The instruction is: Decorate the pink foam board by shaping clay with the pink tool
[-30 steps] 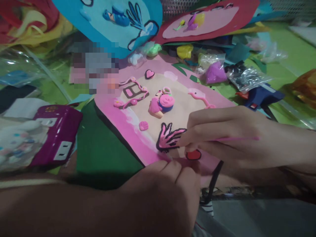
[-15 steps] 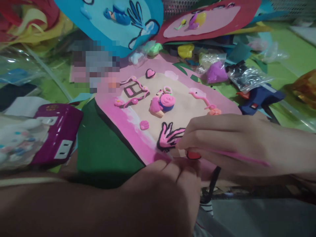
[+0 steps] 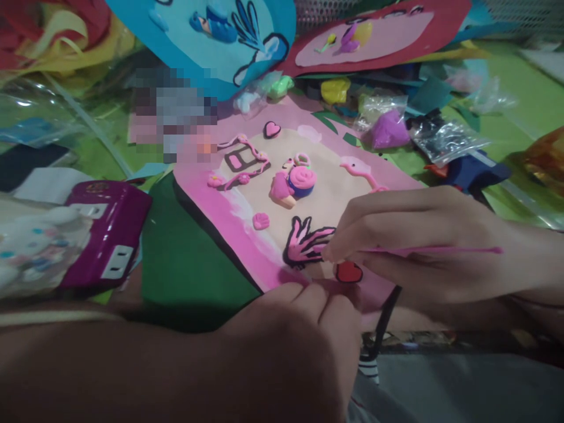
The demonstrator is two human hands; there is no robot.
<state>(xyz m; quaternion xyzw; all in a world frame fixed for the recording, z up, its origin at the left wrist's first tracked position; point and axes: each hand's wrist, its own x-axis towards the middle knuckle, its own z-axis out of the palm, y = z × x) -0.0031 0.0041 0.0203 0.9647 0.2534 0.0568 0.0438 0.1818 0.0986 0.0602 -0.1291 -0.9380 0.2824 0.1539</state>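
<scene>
A pink card (image 3: 200, 194) with a beige middle lies tilted before me, bearing raised clay shapes. My right hand (image 3: 396, 241) is closed in a pinch around a thin pink stick tool (image 3: 458, 251); its working tip is hidden by the fingers. Those fingertips are over the card's near part, beside a pink clay hand shape with black outline (image 3: 308, 241) and a red heart (image 3: 349, 272). My left hand (image 3: 317, 317) has curled fingers at the card's near edge, just below the heart, gripping it; the thumb is hidden. A pink clay snail-like figure (image 3: 302, 179) sits at the card's centre.
A purple case (image 3: 106, 229) and a green sheet (image 3: 185, 264) lie left. Blue card (image 3: 211, 59) and red card (image 3: 445, 29) stand behind. Purple clay (image 3: 390, 129), yellow clay (image 3: 335, 90), plastic bags (image 3: 445, 138) and a dark blue tool (image 3: 476, 170) crowd the back right.
My right hand has lifted and turned slightly, so the red heart shows more fully. The pink stick now lies nearer level. My left hand stays at the card's edge.
</scene>
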